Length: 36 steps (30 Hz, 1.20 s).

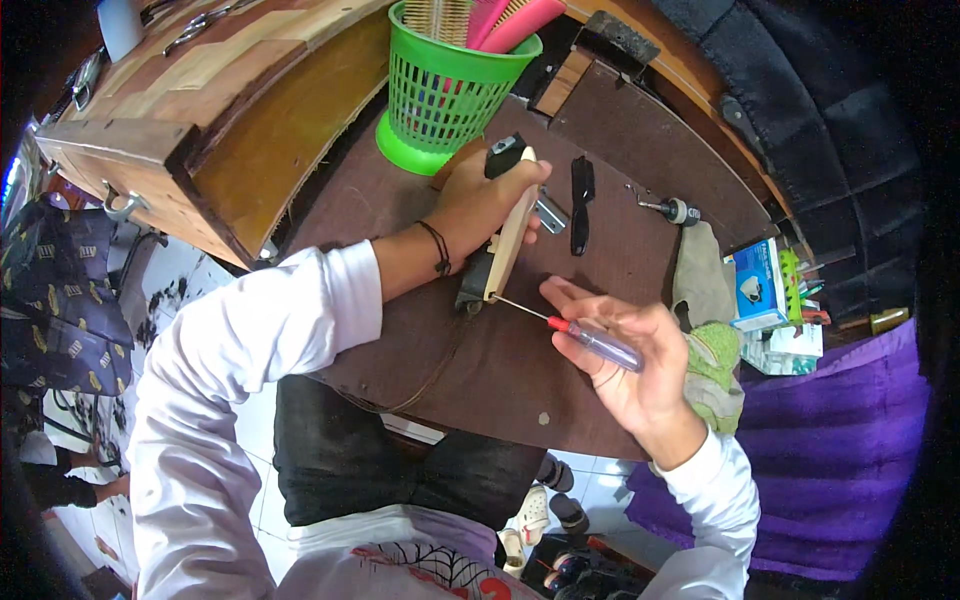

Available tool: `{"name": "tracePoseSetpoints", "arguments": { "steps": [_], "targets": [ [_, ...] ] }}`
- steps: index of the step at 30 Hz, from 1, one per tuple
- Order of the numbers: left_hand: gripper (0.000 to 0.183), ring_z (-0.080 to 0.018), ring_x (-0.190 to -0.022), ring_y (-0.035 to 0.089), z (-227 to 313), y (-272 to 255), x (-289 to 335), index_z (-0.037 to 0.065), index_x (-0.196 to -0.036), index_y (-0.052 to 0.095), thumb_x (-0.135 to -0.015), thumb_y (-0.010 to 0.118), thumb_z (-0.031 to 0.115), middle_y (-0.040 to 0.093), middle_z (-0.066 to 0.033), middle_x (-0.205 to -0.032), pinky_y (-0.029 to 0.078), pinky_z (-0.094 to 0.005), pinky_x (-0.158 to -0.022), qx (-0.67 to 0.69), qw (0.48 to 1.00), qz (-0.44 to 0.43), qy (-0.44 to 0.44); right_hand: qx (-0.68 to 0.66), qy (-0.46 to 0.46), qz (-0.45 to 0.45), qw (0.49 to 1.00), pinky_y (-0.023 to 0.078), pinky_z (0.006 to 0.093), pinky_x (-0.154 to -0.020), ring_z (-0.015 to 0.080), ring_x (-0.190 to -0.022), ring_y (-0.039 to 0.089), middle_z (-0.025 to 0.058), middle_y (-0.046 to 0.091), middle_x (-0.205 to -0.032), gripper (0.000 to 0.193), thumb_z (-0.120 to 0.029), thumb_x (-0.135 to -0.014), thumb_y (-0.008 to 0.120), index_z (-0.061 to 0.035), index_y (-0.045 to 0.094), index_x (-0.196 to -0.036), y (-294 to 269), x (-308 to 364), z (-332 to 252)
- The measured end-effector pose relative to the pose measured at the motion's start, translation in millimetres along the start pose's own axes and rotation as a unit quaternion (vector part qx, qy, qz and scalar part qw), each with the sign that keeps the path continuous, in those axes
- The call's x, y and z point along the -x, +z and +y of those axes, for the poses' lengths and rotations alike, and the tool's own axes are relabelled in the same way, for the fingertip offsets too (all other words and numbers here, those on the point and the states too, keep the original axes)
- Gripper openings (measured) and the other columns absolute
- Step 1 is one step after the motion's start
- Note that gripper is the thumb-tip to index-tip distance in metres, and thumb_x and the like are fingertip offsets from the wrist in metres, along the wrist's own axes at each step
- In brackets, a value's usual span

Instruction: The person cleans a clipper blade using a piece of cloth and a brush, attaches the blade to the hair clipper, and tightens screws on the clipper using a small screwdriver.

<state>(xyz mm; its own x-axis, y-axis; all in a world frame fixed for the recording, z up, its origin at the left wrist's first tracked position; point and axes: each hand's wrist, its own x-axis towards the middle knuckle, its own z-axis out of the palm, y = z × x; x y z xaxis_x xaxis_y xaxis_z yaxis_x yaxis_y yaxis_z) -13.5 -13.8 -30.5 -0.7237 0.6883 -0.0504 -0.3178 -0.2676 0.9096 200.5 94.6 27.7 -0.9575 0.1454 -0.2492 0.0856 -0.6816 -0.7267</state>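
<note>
My left hand [487, 205] is wrapped round a hair clipper [512, 240] with a beige and black housing, held at a slant over the brown table. A thin cord trails from its lower end. Between the fingers of my right hand [640, 360] is a screwdriver [605, 347] with a clear purplish handle and red collar. Its tip meets the clipper's lower end, close to the cord; the screw itself is too small to make out. Beside my left fingertips shows a silver metal piece [551, 214]. A narrow black plastic part [582, 205] lies to its right.
A green plastic basket [405, 150] of brushes and combs stands at the back. Rightward are a small black-and-silver tool [672, 209], a crumpled cloth [700, 270] and a blue-and-white box [757, 284]. A wooden drawer unit [130, 165] juts in at left; a purple curtain [820, 440] hangs right.
</note>
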Motion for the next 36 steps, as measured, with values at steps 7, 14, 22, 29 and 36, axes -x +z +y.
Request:
{"name": "tracePoseSetpoints", "arguments": {
  "steps": [7, 14, 22, 29, 36],
  "targets": [
    [0.035, -0.0162, -0.068, 0.069, 0, 1, 0, 0.004, -0.101, 0.058, -0.091, 0.074, 0.034, 0.064, -0.0072, -0.087, 0.061, -0.0326, -0.057, 0.020, 1.000, 0.010, 0.004, 0.190, -0.018, 0.105, 0.976, 0.060, 0.0391, -0.097, 0.0220, -0.113, 0.069, 0.0244, 0.067, -0.127, 0.035, -0.015, -0.100, 0.053, 0.0083, 0.065, -0.123, 12, 4, 8],
    [0.036, -0.0164, -0.068, 0.069, 0, 2, 2, 0.003, -0.102, 0.058, -0.090, 0.074, 0.033, 0.063, -0.0068, -0.088, 0.061, -0.0323, -0.057, 0.010, 1.000, -0.003, -0.001, 0.562, 0.198, 0.092, 0.798, 0.053, 0.0263, -0.065, 0.0106, -0.081, 0.067, 0.0132, 0.072, -0.099, 0.034, -0.023, -0.108, 0.050, 0.0018, 0.068, -0.123, 13, -5, -28],
    [0.036, -0.0166, -0.068, 0.069, 1, -1, 2, 0.003, -0.102, 0.057, -0.091, 0.074, 0.033, 0.063, -0.0071, -0.087, 0.061, -0.0326, -0.057, 0.019, 1.000, -0.003, -0.006, 0.585, -0.099, -0.095, 0.799, 0.028, 0.0227, -0.048, 0.0044, -0.055, 0.043, 0.0005, 0.059, -0.070, 0.033, -0.023, -0.106, 0.059, 0.0042, 0.070, -0.121, -5, 8, -13],
    [0.036, -0.0152, -0.074, 0.067, -3, -6, -1, 0.005, -0.108, 0.057, -0.094, 0.072, 0.034, 0.064, -0.0063, -0.090, 0.060, -0.0311, -0.063, -0.004, 1.000, -0.029, -0.003, 0.579, -0.113, 0.101, 0.801, 0.052, 0.0238, -0.078, 0.0086, -0.085, 0.065, 0.0049, 0.076, -0.090, 0.021, -0.010, -0.101, 0.067, 0.0045, 0.074, -0.115, -8, 25, -5],
    [0.036, -0.0148, -0.073, 0.067, -4, -2, 0, 0.004, -0.108, 0.057, -0.093, 0.072, 0.034, 0.064, -0.0057, -0.090, 0.060, -0.0309, -0.062, -0.009, 1.000, -0.024, -0.003, 0.597, -0.138, 0.111, 0.783, 0.053, 0.0240, -0.078, 0.0073, -0.086, 0.065, 0.0075, 0.077, -0.093, 0.022, -0.013, -0.101, 0.069, 0.0046, 0.075, -0.114, -4, 17, 13]
  ]
}}
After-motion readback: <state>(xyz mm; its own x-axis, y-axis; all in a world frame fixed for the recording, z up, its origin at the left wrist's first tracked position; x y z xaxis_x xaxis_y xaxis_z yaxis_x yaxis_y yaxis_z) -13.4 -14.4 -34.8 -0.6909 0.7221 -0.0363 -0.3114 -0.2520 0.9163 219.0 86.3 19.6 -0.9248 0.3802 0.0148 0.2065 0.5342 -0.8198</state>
